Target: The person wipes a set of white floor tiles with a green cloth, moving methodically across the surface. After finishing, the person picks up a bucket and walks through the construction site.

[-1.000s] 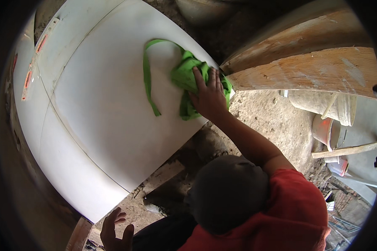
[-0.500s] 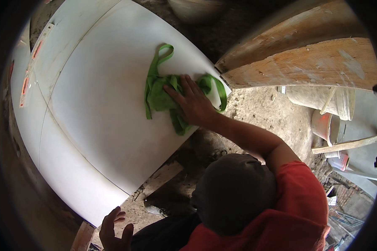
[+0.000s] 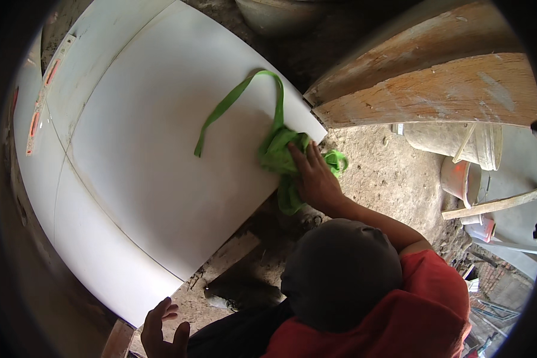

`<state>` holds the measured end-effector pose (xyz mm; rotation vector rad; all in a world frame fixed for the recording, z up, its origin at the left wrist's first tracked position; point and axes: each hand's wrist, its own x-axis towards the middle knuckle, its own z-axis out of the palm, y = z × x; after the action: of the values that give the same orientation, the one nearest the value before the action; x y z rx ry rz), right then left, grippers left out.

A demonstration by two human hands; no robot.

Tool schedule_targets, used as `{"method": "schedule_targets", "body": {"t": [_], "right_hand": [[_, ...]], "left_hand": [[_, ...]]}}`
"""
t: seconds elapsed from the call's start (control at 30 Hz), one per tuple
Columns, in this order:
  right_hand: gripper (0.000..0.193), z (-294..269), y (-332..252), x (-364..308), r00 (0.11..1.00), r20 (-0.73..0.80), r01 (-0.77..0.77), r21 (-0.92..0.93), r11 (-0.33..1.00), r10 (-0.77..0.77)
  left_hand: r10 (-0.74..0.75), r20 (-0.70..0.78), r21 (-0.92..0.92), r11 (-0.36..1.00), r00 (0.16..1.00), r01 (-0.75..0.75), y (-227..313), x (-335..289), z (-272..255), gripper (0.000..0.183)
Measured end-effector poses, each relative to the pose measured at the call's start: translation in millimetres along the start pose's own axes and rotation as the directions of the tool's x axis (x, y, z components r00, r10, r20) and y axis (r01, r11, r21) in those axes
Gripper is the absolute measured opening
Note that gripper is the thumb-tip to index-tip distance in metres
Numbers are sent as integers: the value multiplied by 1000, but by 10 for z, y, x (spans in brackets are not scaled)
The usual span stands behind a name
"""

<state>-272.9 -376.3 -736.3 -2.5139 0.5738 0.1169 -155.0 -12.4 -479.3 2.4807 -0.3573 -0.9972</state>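
My right hand presses a bunched green cloth with long straps against the lower right edge of a smooth white panel. One strap loops up and back across the panel; another part of the cloth hangs past the edge. The fingers cover part of the cloth. At the lower left, my left hand is beside the panel's near corner, holding nothing, thumb and fingers apart. A red sleeve covers my right upper arm. A dark rounded shape shows in front of the red shirt; its kind is unclear.
Wooden boards rise at the upper right, close to the panel's corner. Beyond them are a large pale bucket, a smaller bucket and a wooden strip. A narrow pale bar with red-orange slots lies along the panel's left side.
My right hand has slid right and down across the panel with the green cloth, to its edge. A strap now trails out behind in a long loop. My left hand has barely moved.
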Motion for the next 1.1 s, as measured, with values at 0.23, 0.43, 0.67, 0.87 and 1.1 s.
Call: {"method": "schedule_targets", "body": {"t": [0.23, 0.43, 0.67, 0.87, 1.1], "right_hand": [[70, 109, -224, 1073, 954, -133, 242, -187, 952, -268], [71, 196, 51, 1265, 970, -237, -12, -230, 973, -44], [73, 25, 61, 607, 983, -150, -127, -128, 984, 107], [71, 16, 73, 78, 980, -48, -194, -61, 979, 191], [74, -216, -339, -12, 992, 55, 108, 101, 989, -114]], "left_hand": [[-22, -19, 5, 1000, 1000, 22, 42, -55, 12, 48], [-71, -59, -16, 997, 996, 70, 44, -139, 27, 49], [-21, -36, 8, 1000, 999, 21, 58, -92, 17, 48], [-19, -32, 15, 1000, 999, 19, 23, -120, 13, 48], [-49, -61, -22, 999, 997, 47, 40, -222, 21, 49]]}}
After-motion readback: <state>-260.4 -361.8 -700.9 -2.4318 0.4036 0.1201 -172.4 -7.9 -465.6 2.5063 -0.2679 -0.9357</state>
